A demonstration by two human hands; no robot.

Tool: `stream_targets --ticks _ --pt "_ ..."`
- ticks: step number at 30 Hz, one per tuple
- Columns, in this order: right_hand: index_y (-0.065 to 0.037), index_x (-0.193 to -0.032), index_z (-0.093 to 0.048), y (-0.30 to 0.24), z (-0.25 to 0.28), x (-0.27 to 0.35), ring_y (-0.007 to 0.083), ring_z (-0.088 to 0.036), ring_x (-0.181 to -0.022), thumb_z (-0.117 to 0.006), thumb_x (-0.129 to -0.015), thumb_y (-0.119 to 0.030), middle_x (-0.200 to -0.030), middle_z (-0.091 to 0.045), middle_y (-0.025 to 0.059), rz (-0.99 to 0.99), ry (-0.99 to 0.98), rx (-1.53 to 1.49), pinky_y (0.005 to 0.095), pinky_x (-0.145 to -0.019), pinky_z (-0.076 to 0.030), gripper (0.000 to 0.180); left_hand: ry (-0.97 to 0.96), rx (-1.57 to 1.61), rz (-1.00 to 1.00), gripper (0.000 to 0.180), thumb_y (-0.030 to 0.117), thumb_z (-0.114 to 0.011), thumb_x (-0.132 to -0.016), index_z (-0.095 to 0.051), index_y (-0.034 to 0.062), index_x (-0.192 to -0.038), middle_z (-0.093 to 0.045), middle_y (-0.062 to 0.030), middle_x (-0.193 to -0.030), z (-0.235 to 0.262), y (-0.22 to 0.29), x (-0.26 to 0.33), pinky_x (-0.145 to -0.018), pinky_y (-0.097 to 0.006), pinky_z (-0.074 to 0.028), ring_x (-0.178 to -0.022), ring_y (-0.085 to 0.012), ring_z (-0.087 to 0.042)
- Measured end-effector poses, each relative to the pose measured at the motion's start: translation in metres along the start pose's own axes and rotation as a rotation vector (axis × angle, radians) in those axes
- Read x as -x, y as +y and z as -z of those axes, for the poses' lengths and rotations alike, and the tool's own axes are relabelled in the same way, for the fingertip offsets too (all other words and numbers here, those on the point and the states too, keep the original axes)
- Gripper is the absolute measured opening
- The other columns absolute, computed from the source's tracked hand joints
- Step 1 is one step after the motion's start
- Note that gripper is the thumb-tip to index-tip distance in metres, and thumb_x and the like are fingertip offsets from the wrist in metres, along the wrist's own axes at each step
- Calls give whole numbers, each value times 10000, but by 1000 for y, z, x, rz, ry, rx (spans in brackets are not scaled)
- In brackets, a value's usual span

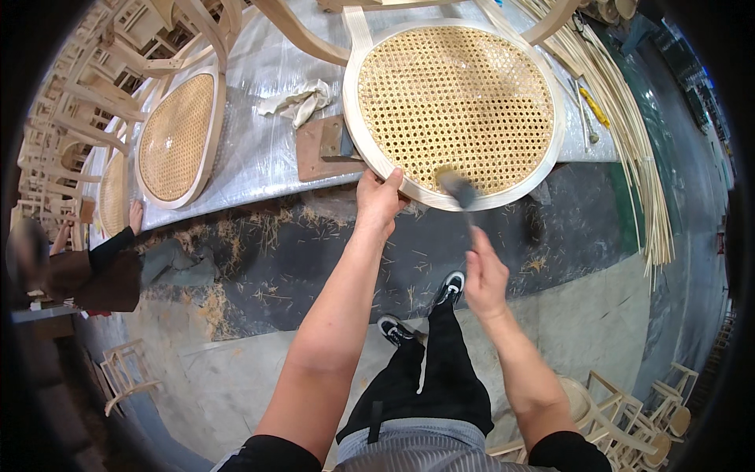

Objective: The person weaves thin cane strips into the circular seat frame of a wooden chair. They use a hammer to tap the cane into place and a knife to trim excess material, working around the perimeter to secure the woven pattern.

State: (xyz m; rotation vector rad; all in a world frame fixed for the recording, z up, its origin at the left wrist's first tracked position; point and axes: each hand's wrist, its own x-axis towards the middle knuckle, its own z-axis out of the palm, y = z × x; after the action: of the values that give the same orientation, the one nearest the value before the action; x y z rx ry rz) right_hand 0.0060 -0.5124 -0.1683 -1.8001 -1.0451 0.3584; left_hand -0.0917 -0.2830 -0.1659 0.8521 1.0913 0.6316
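A pale wooden chair with a round woven cane seat (456, 102) rests on the plastic-covered table, its seat rim reaching over the near edge. My left hand (379, 203) grips the near left part of the rim, thumb on top. In my right hand (486, 275) is the handle of a hammer (460, 191). Motion blurs the hammer's head, which is over the near edge of the cane, where it meets the wooden rim; whether it touches cannot be told. Beside the seat's left edge, a metal block (336, 140) sits on a brown board (311, 149).
A crumpled white cloth (300, 101) lies behind the board. Long cane strips (641, 165) hang over the table's right end, near a yellow-handled tool (594, 108). Another cane-seated chair (179, 138) stands left, near a co-worker's hand (136, 215). Wood scraps litter the dark mat (330, 259).
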Motion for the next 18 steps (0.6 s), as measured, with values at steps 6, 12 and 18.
stream_targets --ticks 6,12,18 --pt "-84 -1482 -606 -20 7 -19 437 -731 -1063 -607 -1075 -125 -1137 -735 268 -92 -175 -10 439 -894 -576 409 51 -10 -24 362 123 -562 -1110 -457 -37 -1418 -674 -200 -1305 13 0 -6 -894 -454 -637 -1106 -318 -743" --pt "-92 -1475 -619 17 0 -17 458 -726 -1029 -613 -1071 -118 -1114 -733 271 -55 -191 111 440 -865 -580 404 -1 55 11 352 144 -530 -1125 -458 -42 -1414 -668 -203 -1317 -5 6 3 -954 -479 -612 -1144 -324 -730" --pt "-79 -1486 -599 -7 1 -22 453 -723 -1063 -620 -1062 -101 -1182 -733 265 16 -151 25 422 -886 -582 425 -28 77 -1 367 190 -487 -1148 -471 -60 -1417 -660 -210 -1323 18 10 -4 -978 -488 -597 -1162 -334 -719"
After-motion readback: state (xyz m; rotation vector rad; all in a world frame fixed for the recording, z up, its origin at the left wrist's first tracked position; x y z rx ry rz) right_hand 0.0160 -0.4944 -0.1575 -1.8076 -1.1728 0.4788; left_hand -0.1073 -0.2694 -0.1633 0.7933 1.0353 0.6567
